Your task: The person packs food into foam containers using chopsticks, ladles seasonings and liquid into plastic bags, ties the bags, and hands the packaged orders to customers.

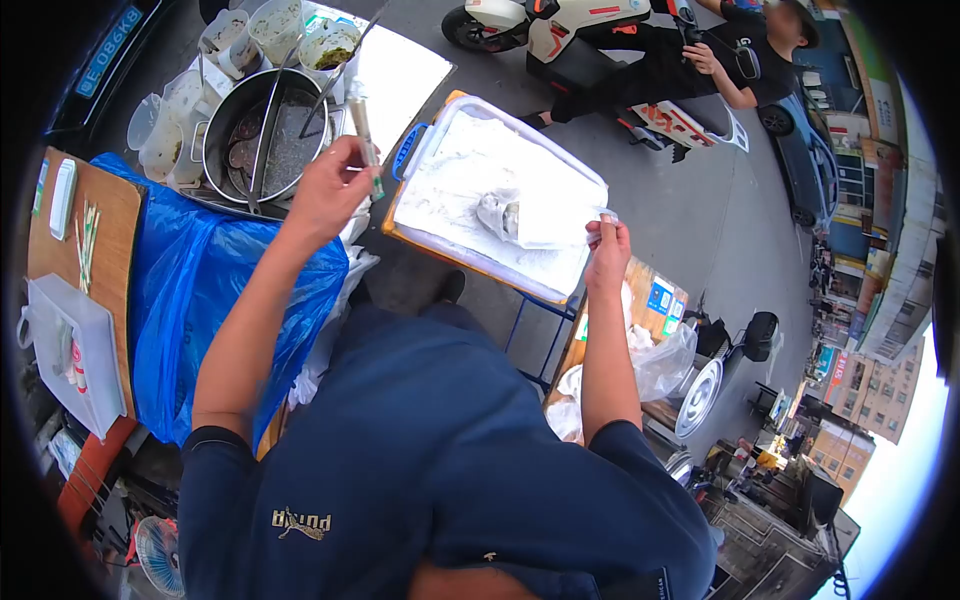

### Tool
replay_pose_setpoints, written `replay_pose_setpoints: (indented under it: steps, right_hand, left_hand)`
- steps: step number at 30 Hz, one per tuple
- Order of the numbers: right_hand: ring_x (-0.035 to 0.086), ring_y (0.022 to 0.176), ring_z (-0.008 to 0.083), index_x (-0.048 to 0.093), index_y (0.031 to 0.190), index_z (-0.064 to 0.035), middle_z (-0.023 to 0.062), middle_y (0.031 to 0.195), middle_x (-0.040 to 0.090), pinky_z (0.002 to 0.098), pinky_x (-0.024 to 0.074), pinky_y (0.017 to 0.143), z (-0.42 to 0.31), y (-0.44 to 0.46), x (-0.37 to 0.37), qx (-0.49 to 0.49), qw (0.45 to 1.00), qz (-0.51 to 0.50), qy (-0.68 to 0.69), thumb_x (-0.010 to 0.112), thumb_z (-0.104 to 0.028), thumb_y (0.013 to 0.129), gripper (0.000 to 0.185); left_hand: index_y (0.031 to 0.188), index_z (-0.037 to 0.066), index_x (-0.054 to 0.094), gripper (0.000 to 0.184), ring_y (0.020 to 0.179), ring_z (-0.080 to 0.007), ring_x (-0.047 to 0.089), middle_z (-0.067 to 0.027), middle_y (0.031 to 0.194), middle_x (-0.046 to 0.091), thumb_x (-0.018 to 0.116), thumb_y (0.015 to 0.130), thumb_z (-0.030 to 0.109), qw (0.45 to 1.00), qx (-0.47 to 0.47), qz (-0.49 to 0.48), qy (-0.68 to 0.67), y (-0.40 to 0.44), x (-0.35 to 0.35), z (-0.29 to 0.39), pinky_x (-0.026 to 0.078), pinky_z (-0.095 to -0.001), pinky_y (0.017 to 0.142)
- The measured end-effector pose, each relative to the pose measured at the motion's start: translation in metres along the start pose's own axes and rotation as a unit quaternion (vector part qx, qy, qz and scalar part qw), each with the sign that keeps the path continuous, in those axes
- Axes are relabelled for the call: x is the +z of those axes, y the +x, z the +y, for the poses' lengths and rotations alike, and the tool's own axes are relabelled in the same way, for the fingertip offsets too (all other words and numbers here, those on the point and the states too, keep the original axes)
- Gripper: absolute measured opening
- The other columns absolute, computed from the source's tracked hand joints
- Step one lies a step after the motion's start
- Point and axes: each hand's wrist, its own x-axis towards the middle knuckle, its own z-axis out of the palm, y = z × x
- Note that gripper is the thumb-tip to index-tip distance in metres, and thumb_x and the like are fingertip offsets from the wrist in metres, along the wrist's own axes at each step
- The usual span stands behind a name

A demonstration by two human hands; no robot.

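Observation:
My left hand [335, 190] is raised between the metal pot and the white tray, its fingers closed on a thin packet [363, 130] with a green end. Over the right side of the tray [430, 225], my right hand [608, 248] pinches the edge of a clear plastic bag [560, 228]. The bag stretches left to a crumpled part [500, 215] above the white powdery surface in the tray. What is inside the bag is too unclear to name.
A divided metal pot [205, 150] with ladles stands at the upper left, beside plastic tubs [155, 140]. Blue plastic sheeting [180, 300] hangs below it. Beyond the tray, a person [770, 60] is on a scooter [560, 35]. A wooden board [655, 300] lies right of the tray.

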Motion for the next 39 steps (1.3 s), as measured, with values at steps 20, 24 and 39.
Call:
replay_pose_setpoints:
  steps: [20, 24, 39]
  right_hand:
    - [0.058, 0.076, 0.0101, 0.067, 0.111, -0.0003, 0.0008, 0.088, 0.062, 0.0240, 0.0470, 0.072, -0.019, 0.053, -0.057, 0.083, 0.978, -0.182, 0.058, 0.062, -0.020, 0.101, 0.023]
    - [0.058, 0.078, 0.0100, 0.067, 0.111, 0.0001, 0.0011, 0.087, 0.062, 0.0236, 0.0471, 0.074, -0.020, 0.057, -0.053, 0.084, 0.971, -0.216, 0.066, 0.061, -0.020, 0.101, 0.023]
    - [0.064, 0.082, 0.0124, 0.059, 0.116, 0.0053, 0.0101, 0.096, 0.069, 0.0261, 0.0510, 0.071, -0.040, 0.017, -0.027, 0.042, 0.951, -0.293, -0.090, 0.058, -0.012, 0.098, 0.025]
  left_hand:
    - [0.119, 0.005, 0.060, 0.044, 0.120, -0.0332, 0.048, -0.0143, 0.121, 0.055, 0.065, 0.075, 0.006, 0.808, 0.207, -0.025, 0.552, 0.037, 0.316, 0.006, 0.042, -0.0429, 0.087]
    - [0.131, 0.008, 0.057, 0.056, 0.111, -0.0354, 0.056, -0.0170, 0.120, 0.058, 0.072, 0.078, 0.014, 0.822, 0.029, 0.070, 0.564, 0.028, 0.279, -0.034, 0.046, -0.0461, 0.086]
    - [0.141, 0.001, 0.044, 0.060, 0.109, -0.0360, 0.059, -0.0229, 0.126, 0.056, 0.048, 0.082, -0.009, 0.982, 0.130, -0.109, 0.087, 0.003, 0.345, 0.047, 0.048, -0.0408, 0.096]
